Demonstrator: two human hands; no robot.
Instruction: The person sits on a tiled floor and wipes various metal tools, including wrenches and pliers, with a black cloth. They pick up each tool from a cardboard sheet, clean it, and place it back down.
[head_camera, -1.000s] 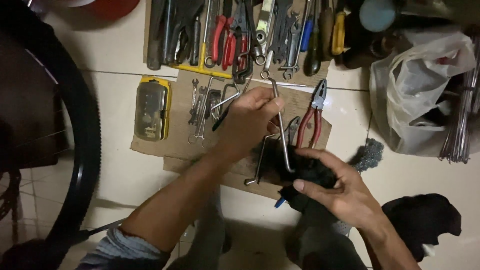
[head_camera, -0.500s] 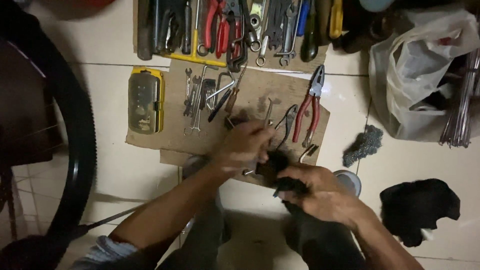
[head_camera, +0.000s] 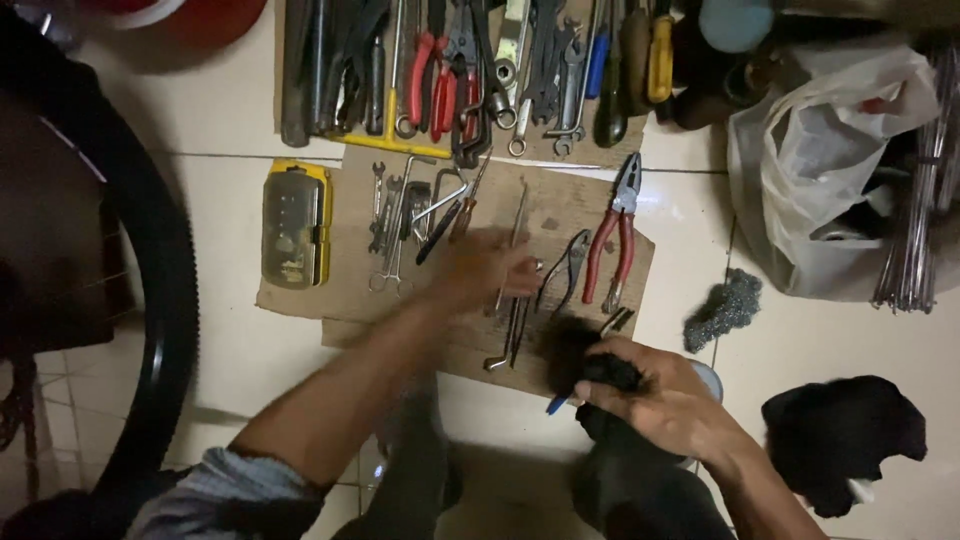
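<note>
Two bare forearms, bare left hand (head_camera: 485, 268) and right hand (head_camera: 665, 400); a rolled-up grey-blue sleeve (head_camera: 225, 485) bunched at the left elbow, nothing worn on wrists or fingers, dark trousers (head_camera: 640, 490) below

Left hand (head_camera: 485, 268): one second ago raised over the cardboard sheet (head_camera: 560, 215), gripping a long thin metal tool. Half a second ago, lowered beside the right hand. Now out flat among the loose metal tools (head_camera: 515, 300) on the cardboard, blurred; whether it grips anything cannot be told. Right hand (head_camera: 665, 400), closed on the black rag (head_camera: 590, 365), has drawn nearer the body. Camera view shifted slightly.
</note>
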